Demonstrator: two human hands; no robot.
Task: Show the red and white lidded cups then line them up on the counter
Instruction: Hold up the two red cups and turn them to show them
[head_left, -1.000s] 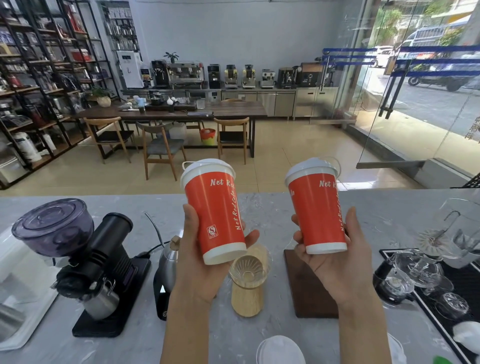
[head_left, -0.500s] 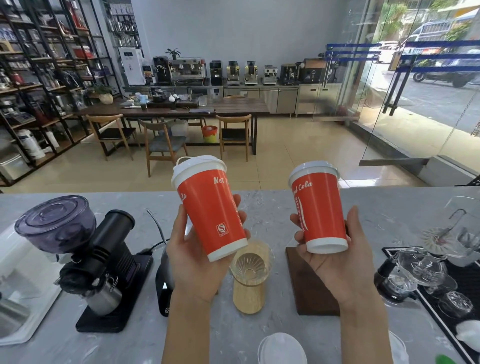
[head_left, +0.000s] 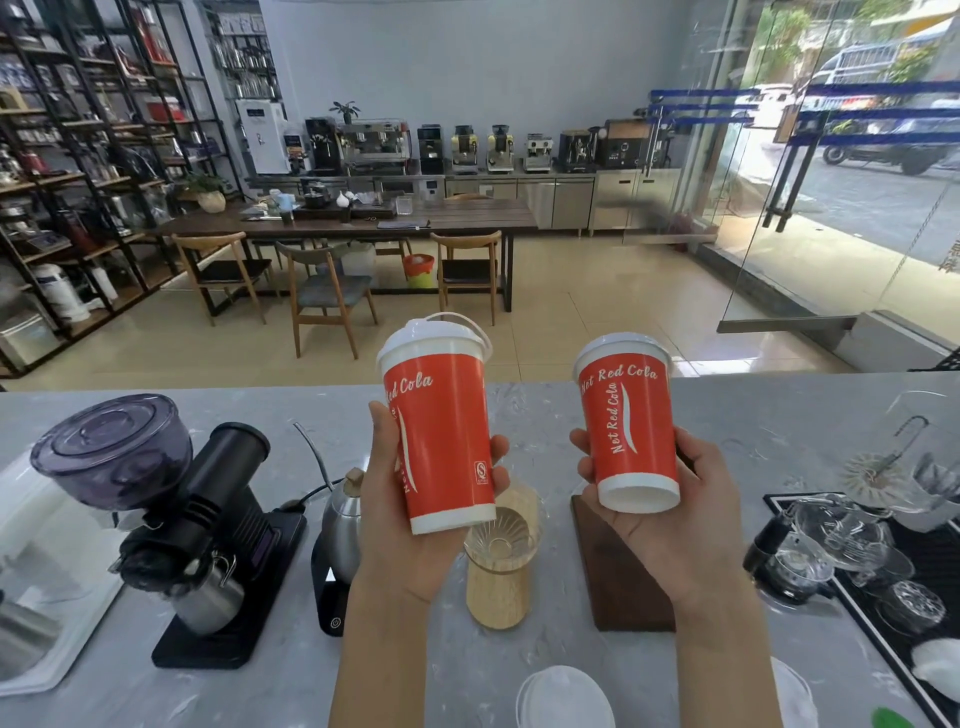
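Note:
Two red cups with white lids and white bases are held up above the grey marble counter (head_left: 753, 415). My left hand (head_left: 400, 519) grips the left cup (head_left: 441, 436) around its lower half; its lid has a thin white loop handle. My right hand (head_left: 670, 514) cradles the right cup (head_left: 626, 426) from below and behind. The right cup leans slightly with its base toward me. White "Net Red Cola" lettering faces the camera on both cups.
Below the cups stand a glass dripper on a wooden stand (head_left: 498, 566), a steel kettle (head_left: 343, 525) and a dark wooden board (head_left: 618, 571). A black grinder (head_left: 202, 525) sits left. Glassware on a black mat (head_left: 852, 540) sits right. White lids (head_left: 563, 699) lie at the near edge.
Both hands have turned the cups about their axes, so the "Net Red Cola" lettering now faces the camera. The left cup has come more upright.

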